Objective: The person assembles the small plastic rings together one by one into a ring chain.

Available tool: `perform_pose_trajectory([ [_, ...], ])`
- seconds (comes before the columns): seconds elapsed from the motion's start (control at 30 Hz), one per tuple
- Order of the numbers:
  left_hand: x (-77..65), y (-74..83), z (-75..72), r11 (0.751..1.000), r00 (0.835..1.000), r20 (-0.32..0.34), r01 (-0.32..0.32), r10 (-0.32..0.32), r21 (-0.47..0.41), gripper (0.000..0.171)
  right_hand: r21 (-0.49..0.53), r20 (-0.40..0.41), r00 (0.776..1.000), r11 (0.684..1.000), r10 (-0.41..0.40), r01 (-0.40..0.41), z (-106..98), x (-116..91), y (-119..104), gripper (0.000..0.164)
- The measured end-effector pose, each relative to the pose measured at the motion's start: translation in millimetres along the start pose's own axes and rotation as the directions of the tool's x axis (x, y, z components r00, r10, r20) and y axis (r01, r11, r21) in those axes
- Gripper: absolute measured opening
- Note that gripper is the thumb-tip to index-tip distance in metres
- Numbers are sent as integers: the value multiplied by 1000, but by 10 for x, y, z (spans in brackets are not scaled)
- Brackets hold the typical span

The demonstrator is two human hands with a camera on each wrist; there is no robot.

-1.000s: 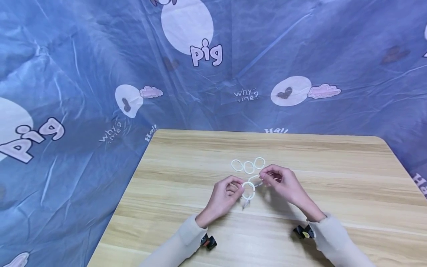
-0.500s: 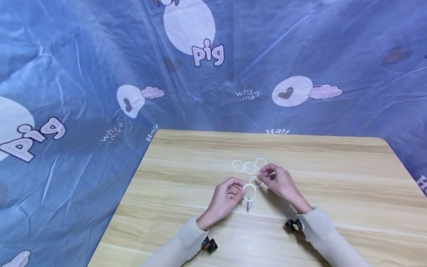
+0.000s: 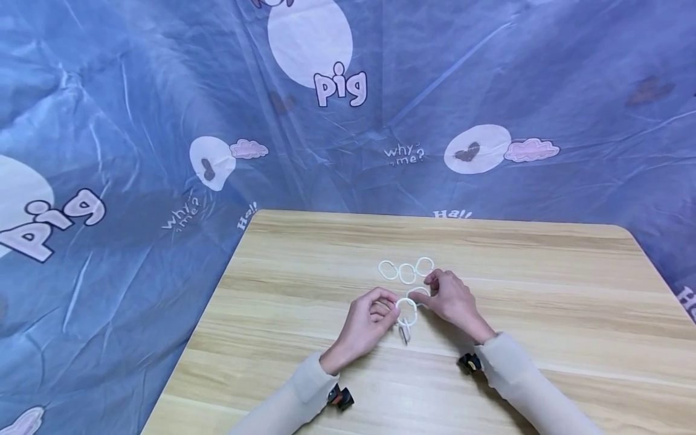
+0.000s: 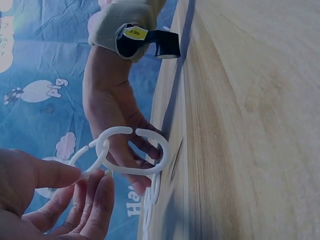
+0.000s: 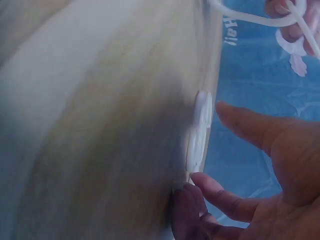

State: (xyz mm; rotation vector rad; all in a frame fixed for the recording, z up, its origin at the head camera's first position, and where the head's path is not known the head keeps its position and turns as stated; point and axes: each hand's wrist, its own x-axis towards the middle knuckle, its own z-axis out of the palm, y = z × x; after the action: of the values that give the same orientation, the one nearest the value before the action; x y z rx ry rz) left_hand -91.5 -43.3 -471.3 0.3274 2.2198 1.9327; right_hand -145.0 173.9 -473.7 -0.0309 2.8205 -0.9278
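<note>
My left hand (image 3: 365,317) pinches a white C-shaped plastic ring (image 4: 104,154) between thumb and fingertips. Hooked through it, a second ring (image 4: 132,171) with a small gap reaches toward the right hand. Another linked ring (image 3: 405,338) hangs below the held one. My right hand (image 3: 452,301) is beside the chain, low over the table; in the right wrist view its thumb (image 5: 245,122) and fingers are spread apart with nothing between them. Beyond its fingertips lie loose rings (image 5: 200,132), seen edge-on.
Three loose white rings (image 3: 407,283) lie in a row on the wooden table (image 3: 304,248), just behind the hands. A blue printed cloth (image 3: 380,181) hangs behind the table. Dark wrist cameras (image 3: 341,399) sit under both sleeves.
My right hand has let go of the linked ring and shifted slightly left and toward the loose rings, its fingers spreading. The left hand keeps its pinch, almost still.
</note>
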Motion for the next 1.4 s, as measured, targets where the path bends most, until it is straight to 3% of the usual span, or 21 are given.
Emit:
perform_pose_trajectory([
  [0.37,-12,-3,18,1000,1000,-11,-9,9,12,18,-48,-57,998,998,-38,36,53,-3,16,50],
  [0.63,-22,-4,36,1000,1000,-11,-8,8,-1,18,-33,-32,999,999,-16,15,36,-9,10,45],
  [0.9,-41,1,54,1000,1000,-14,-2,2,12,19,-16,-50,996,997,-71,71,49,-22,29,43],
  [1.13,-36,-24,57,1000,1000,-17,-8,8,14,18,48,-45,994,994,-97,99,31,-25,53,42],
  [1.4,-41,-24,69,1000,1000,-19,3,-3,10,19,154,39,997,986,-74,67,-56,-15,134,42],
])
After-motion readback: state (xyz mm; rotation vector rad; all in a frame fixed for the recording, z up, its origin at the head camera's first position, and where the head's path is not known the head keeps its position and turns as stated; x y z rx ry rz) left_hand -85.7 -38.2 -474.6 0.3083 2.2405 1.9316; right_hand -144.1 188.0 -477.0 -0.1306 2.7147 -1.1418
